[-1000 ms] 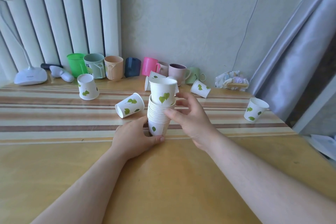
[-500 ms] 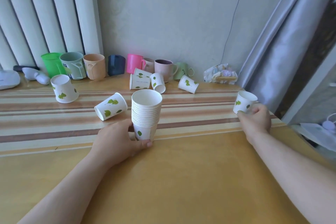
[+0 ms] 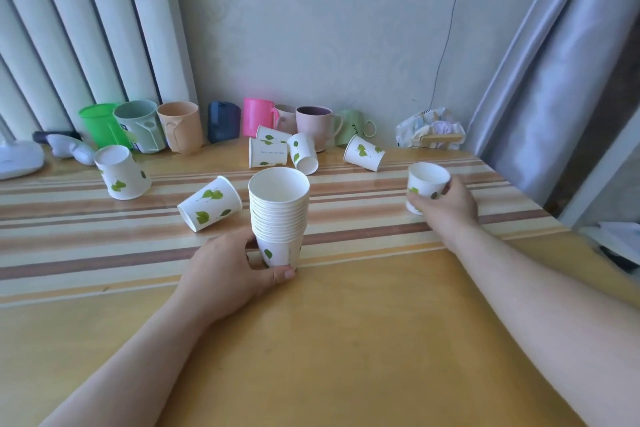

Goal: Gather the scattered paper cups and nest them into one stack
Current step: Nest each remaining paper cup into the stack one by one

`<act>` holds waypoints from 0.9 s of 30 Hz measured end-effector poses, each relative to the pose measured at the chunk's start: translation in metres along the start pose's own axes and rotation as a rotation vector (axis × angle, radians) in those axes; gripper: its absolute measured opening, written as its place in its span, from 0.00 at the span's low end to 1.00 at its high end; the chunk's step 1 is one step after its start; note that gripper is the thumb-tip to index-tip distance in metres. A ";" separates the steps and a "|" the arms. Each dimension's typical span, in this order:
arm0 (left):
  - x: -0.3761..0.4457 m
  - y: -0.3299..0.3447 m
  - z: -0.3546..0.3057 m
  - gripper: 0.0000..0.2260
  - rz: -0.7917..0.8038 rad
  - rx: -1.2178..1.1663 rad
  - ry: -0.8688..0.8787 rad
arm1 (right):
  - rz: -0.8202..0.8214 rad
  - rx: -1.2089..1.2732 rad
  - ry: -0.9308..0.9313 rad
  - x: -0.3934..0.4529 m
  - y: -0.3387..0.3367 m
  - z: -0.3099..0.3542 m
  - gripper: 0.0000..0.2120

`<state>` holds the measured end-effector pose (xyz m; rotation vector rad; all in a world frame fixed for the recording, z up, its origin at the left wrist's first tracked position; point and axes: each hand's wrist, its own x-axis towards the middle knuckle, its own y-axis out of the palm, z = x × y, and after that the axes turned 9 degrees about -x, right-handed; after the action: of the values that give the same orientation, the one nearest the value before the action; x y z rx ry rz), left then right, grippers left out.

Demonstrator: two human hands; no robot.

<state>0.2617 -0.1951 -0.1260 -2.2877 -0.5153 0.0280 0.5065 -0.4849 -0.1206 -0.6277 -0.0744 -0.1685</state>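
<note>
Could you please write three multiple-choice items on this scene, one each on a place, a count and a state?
1. Where is the stack?
A. by the lamp
B. mid-table, base in the left hand
C. on the floor

2. How many loose paper cups lie or stand apart from the stack, counting the one in the right hand?
A. two
B. seven
C. twelve

3. How does the cup in the right hand stand?
A. upright, mouth up
B. upside down
C. crushed flat

Answers:
1 B, the left hand's fingers and thumb wrap the stack's bottom cup at the table's middle.
2 B, one upside down at left, one on its side beside the stack, three clustered by the mugs, one right of them, one held.
3 A, its open rim faces up.
</note>
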 end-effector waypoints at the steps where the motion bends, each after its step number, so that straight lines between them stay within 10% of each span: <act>1: 0.000 -0.002 0.002 0.19 -0.029 0.000 -0.006 | 0.038 0.010 -0.041 -0.015 0.008 0.010 0.28; 16: 0.002 -0.006 0.018 0.24 -0.122 0.004 -0.047 | 0.492 0.632 -0.288 -0.135 0.035 0.164 0.14; 27: 0.001 -0.007 0.017 0.25 -0.120 0.010 -0.032 | 0.518 0.318 -0.407 -0.166 0.063 0.169 0.30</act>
<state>0.2569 -0.1787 -0.1322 -2.2458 -0.6672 0.0082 0.3511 -0.3129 -0.0407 -0.3389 -0.3203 0.4675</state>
